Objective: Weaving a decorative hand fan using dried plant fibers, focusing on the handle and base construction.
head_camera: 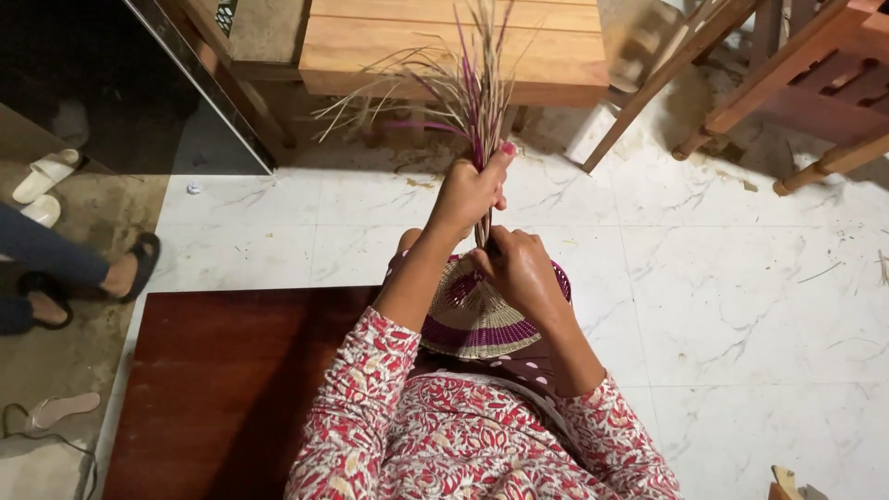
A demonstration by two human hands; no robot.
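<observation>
The left hand [469, 192] is closed around a bundle of loose straw strands [468, 88], held upright over the white tiled floor [741, 278]. The right hand [520, 268] pinches their base above the woven disc [468, 319] on the lap. The disc's centre looks woven; long strands remain unworked.

Woven fan [477, 319] banded cream and purple; straw bundle [474, 93] at 12 o'clock, tan mixed with magenta; sleeves [356, 407] red-and-cream floral; floor [741, 278] white marble, grey-veined; desk [222, 389] at 8 o'clock, dark reddish brown
</observation>
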